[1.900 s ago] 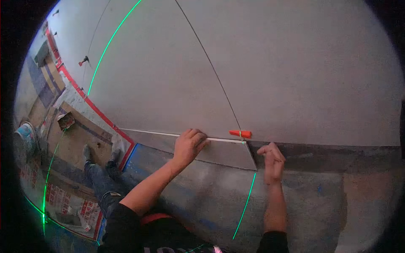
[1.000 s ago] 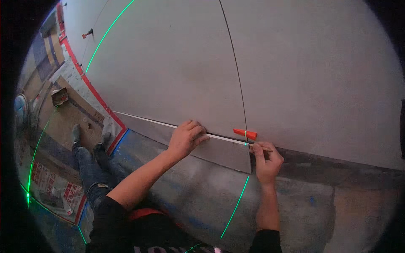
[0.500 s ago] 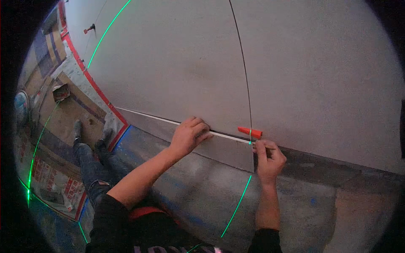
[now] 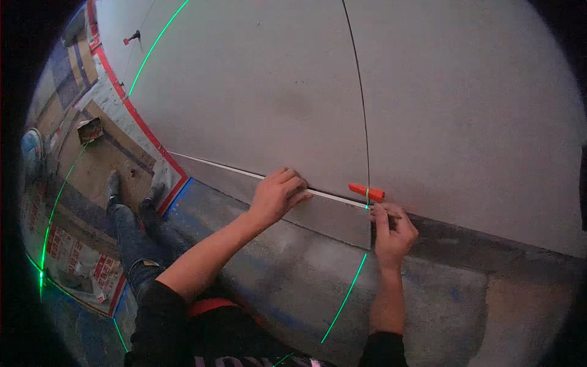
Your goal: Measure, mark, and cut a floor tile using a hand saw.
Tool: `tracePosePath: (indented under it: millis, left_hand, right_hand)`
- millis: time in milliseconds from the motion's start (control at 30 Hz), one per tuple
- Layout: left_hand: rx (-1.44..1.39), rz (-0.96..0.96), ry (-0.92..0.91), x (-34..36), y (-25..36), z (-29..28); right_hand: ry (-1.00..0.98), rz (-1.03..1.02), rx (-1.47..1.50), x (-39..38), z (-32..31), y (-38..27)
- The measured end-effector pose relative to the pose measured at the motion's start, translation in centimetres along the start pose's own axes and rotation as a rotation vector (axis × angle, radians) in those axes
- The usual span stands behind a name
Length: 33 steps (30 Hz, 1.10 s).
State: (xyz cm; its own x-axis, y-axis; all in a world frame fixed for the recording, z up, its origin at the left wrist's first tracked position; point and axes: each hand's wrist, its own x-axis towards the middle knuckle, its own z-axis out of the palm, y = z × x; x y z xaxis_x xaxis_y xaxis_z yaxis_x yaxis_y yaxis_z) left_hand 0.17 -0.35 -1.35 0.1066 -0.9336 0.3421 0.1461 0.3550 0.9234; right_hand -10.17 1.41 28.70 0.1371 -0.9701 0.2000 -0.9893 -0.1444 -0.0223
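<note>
A long grey strip with a white upper edge [image 4: 330, 217] runs along the bottom of a large grey panel [image 4: 452, 104]. My left hand [image 4: 275, 196] has its fingers curled over the strip's edge. At the strip's right end, my right hand [image 4: 394, 235] pinches a thin tan stick [image 4: 393, 213], probably a pencil, its tip hidden by the fingers or too small to tell. Just above that, an orange wedge [image 4: 361, 191] sits where a dark vertical seam and a green laser line cross it.
Red edging [image 4: 140, 122] borders the panel at left. Beyond lie cardboard [image 4: 122, 153] with a small box [image 4: 90, 129], a bucket [image 4: 32, 153] and printed sheeting [image 4: 79, 263]. My jeans-clad legs [image 4: 128, 244] are at lower left. Dark grey, blue-streaked flooring [image 4: 306, 293] lies below the strip.
Since the earliest frame, my right hand has come to the strip's end with the stick showing in its fingers. The view has shifted slightly; my left hand stays on the edge.
</note>
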Motion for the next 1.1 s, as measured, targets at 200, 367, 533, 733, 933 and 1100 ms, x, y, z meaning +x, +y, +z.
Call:
tracePosePath:
  millis: [200,367,533,733,933,1100]
  left_hand:
    - [0.031,-0.004,-0.011,-0.1,0.0,0.0]
    - [0.017,0.01,0.013,0.0,0.0,0.1]
    - [0.015,0.01,0.02,0.0,0.0,0.1]
    - [-0.004,0.019,0.024,0.1,-0.2,0.2]
    - [0.002,0.012,0.028,0.1,0.1,0.0]
    - [-0.017,0.017,0.045,0.0,-0.2,0.3]
  right_hand:
    - [0.007,-0.028,-0.034,0.1,0.0,0.2]
    - [0.02,-0.006,-0.008,0.0,0.1,0.2]
    - [0.019,-0.03,-0.021,0.1,0.0,0.1]
    - [-0.013,-0.026,0.004,0.2,-0.3,-0.1]
    - [-0.011,-0.046,-0.022,0.1,-0.2,0.1]
    - [0.036,-0.032,-0.047,0.0,0.2,0.3]
